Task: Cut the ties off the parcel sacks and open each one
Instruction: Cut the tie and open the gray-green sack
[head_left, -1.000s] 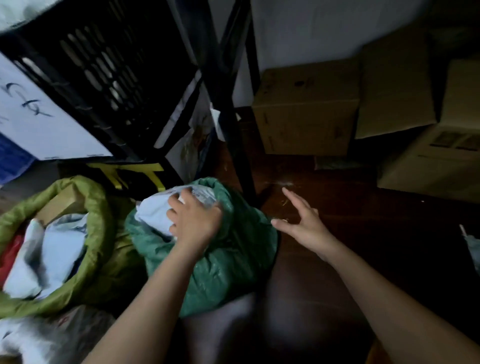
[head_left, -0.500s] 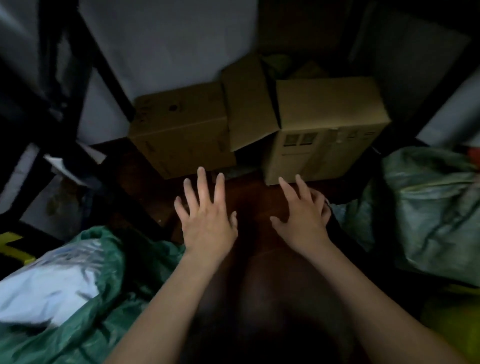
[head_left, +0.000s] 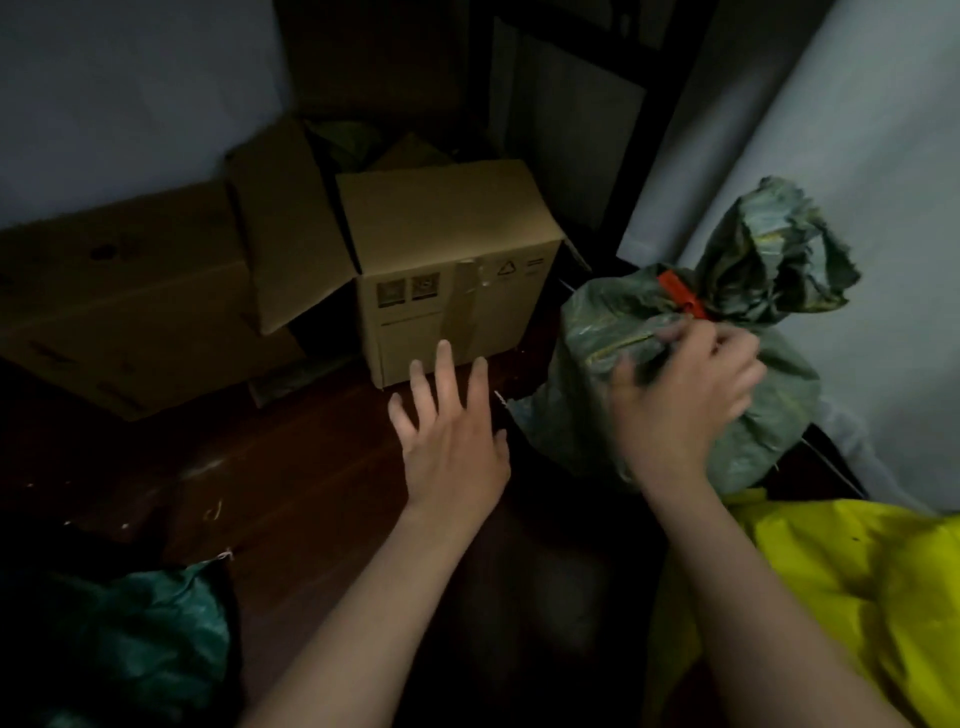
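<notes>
A grey-green woven sack (head_left: 769, 410) stands at the right against a pale wall, its neck bunched and bound by a red tie (head_left: 681, 295). My right hand (head_left: 685, 400) grips the sack just below the tie, fingers curled into the fabric. My left hand (head_left: 449, 434) hovers over the dark floor to the left of the sack, fingers spread and holding nothing. A second green sack (head_left: 130, 644) lies at the lower left, mostly in shadow.
Cardboard boxes (head_left: 447, 260) stand against the back wall, one larger box (head_left: 119, 296) to the left with a flap open. A yellow sack (head_left: 852, 597) lies at the lower right. A dark shelf post (head_left: 670, 104) rises behind the tied sack.
My view has swung right from the opened green sack. My right hand has moved onto the tied grey-green sack and gripped it; my left hand stays spread over the floor.
</notes>
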